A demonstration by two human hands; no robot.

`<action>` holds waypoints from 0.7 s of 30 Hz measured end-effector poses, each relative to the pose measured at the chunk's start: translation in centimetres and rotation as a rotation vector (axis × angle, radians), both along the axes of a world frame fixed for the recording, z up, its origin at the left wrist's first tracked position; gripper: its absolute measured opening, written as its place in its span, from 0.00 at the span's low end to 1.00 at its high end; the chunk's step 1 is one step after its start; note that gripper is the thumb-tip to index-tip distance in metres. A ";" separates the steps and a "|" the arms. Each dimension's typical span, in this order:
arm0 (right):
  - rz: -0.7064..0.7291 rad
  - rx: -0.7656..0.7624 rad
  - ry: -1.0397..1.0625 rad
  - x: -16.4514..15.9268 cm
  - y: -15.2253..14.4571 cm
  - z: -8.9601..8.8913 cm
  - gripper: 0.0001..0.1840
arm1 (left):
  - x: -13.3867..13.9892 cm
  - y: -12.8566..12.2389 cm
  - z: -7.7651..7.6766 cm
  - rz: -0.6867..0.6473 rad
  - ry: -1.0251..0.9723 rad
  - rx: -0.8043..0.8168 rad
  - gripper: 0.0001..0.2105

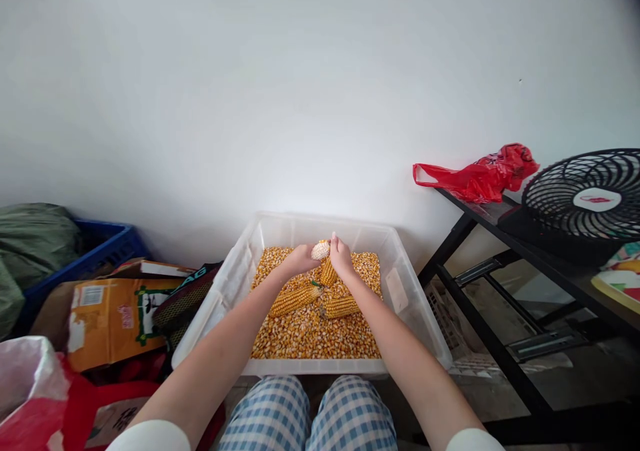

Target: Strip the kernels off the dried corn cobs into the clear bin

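A mostly bare, pale corn cob (320, 251) with a few yellow kernels at its right end is held between my two hands. My left hand (301, 259) is closed around its left end. My right hand (341, 257) grips the right end with its thumb up. Under them is a translucent plastic bin (235, 291) holding a bed of loose yellow corn kernels (313, 341). Full ears lie on the kernels: one ear (295, 299) below my left hand, another ear (344, 307) below my right wrist, and a third ear (327, 274), partly hidden by my right hand.
A white wall (320, 104) rises behind the bin. At left are a blue crate (113, 247), an orange cardboard box (117, 321) and a red-and-white bag (40, 397). A black table (530, 251) at right carries a red plastic bag (493, 174) and a black fan (595, 197).
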State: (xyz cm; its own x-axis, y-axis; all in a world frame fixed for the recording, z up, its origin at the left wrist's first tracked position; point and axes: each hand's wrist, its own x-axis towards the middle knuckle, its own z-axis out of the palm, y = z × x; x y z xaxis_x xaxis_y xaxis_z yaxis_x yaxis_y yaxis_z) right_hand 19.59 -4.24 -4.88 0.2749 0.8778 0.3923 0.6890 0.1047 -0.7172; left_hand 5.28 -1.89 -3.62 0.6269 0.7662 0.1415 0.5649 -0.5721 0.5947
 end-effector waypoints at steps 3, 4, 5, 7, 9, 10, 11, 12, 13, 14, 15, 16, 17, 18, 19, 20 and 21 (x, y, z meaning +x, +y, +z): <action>0.078 0.004 0.095 1.2 0.6 0.4 0.25 | 0.3 0.1 0.6 0.083 0.095 0.135 0.13; 0.078 0.012 0.094 1.7 0.6 0.6 0.24 | 0.3 0.1 0.7 0.126 0.144 0.168 0.14; 0.061 0.031 0.070 2.1 0.5 0.8 0.25 | 0.2 0.1 0.8 0.169 0.192 0.198 0.15; 0.005 0.069 -0.024 2.6 0.1 1.2 0.26 | 0.2 0.2 0.7 0.229 0.263 0.254 0.17; -0.027 0.071 -0.140 2.4 -0.6 1.7 0.26 | 0.2 0.2 0.6 0.236 0.299 0.307 0.17; -0.020 0.069 -0.201 2.1 -0.9 2.0 0.25 | 0.2 0.2 0.6 0.223 0.309 0.335 0.16; -0.004 0.071 -0.264 1.7 -1.2 2.2 0.25 | 0.3 0.3 0.5 0.204 0.318 0.359 0.15; 0.014 0.073 -0.329 1.2 -1.4 2.3 0.24 | 0.3 0.3 0.5 0.185 0.328 0.376 0.14; 0.032 0.069 -0.392 0.7 -1.5 2.4 0.23 | 0.3 0.3 0.5 0.168 0.336 0.389 0.13; 0.043 0.053 -0.447 0.3 -1.6 2.4 0.21 | 0.4 0.3 0.5 0.155 0.345 0.397 0.13; 0.044 0.024 -0.488 0.0 -1.5 2.3 0.20 | 0.4 0.3 0.5 0.145 0.354 0.402 0.12; 0.038 -0.011 -0.508 -0.2 -1.4 2.3 0.20 | 0.3 0.3 0.5 0.136 0.363 0.404 0.12; 0.033 -0.042 -0.503 -0.2 -1.2 2.2 0.20 | 0.3 0.3 0.6 0.122 0.370 0.405 0.11; 0.028 -0.061 -0.470 -0.1 -1.0 2.1 0.20 | 0.3 0.2 0.6 0.108 0.373 0.403 0.11; 0.023 -0.064 -0.410 0.1 -0.8 2.0 0.20 | 0.3 0.2 0.6 0.100 0.369 0.396 0.11; 0.018 -0.059 -0.328 0.4 -0.5 2.0 0.21 | 0.3 0.1 0.6 0.097 0.358 0.385 0.11; 0.017 -0.052 -0.235 0.7 -0.2 2.0 0.22 | 0.4 0.0 0.6 0.101 0.338 0.370 0.11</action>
